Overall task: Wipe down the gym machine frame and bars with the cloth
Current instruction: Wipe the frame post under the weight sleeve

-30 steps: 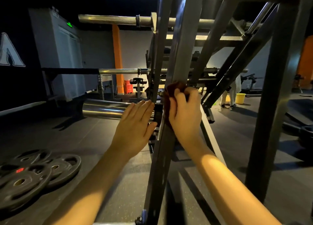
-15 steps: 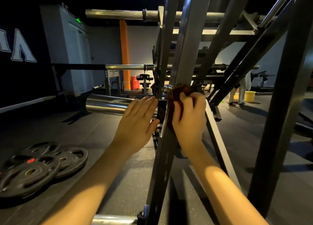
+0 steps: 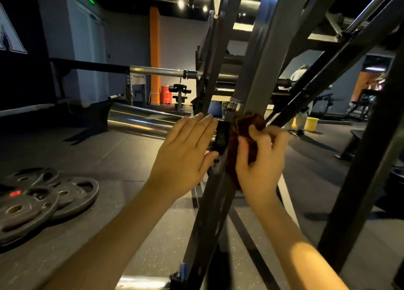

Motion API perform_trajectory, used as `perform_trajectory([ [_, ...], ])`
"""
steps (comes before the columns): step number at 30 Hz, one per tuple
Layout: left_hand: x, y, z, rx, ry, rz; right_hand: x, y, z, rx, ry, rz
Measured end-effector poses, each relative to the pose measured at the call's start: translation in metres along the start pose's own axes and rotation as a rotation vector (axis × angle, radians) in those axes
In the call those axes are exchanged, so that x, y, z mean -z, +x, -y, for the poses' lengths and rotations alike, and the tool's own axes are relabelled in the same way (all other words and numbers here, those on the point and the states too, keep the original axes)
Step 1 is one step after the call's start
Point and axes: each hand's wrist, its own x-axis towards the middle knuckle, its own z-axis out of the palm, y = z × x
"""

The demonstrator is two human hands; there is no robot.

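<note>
Cloth (image 3: 243,124) (half hidden) sits gripped in right hand (image 3: 260,160) against frame bar (image 3: 260,71); left hand (image 3: 185,154) lies flat.

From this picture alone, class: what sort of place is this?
Almost certainly a gym: weight plates lie on the floor, a steel machine frame rises ahead, a chrome bar juts left.
</note>
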Motion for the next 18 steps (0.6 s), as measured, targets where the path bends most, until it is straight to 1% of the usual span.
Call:
perform_trajectory([
  [3,-0.002,0.000,0.000,0.002,-0.001,0.017,-0.005,0.018,-0.001,-0.045,0.037,-0.068],
  [5,-0.002,-0.001,-0.002,0.014,-0.008,0.015,-0.006,0.004,0.000,-0.089,0.022,-0.055],
  [8,0.001,0.000,-0.004,0.022,-0.018,0.026,0.002,-0.046,0.003,-0.142,-0.048,0.078],
  [10,0.003,0.001,-0.005,0.036,-0.010,0.049,0.011,-0.077,0.005,-0.131,-0.103,0.187],
  [12,0.003,0.002,-0.006,0.038,0.006,0.067,0.018,-0.082,0.008,-0.120,-0.117,0.245],
  [15,0.004,0.003,-0.007,0.030,-0.002,0.058,0.019,-0.051,0.015,-0.103,-0.149,0.190],
  [18,0.005,0.002,-0.006,0.014,0.000,0.053,0.014,-0.028,0.013,-0.134,-0.107,0.108],
])
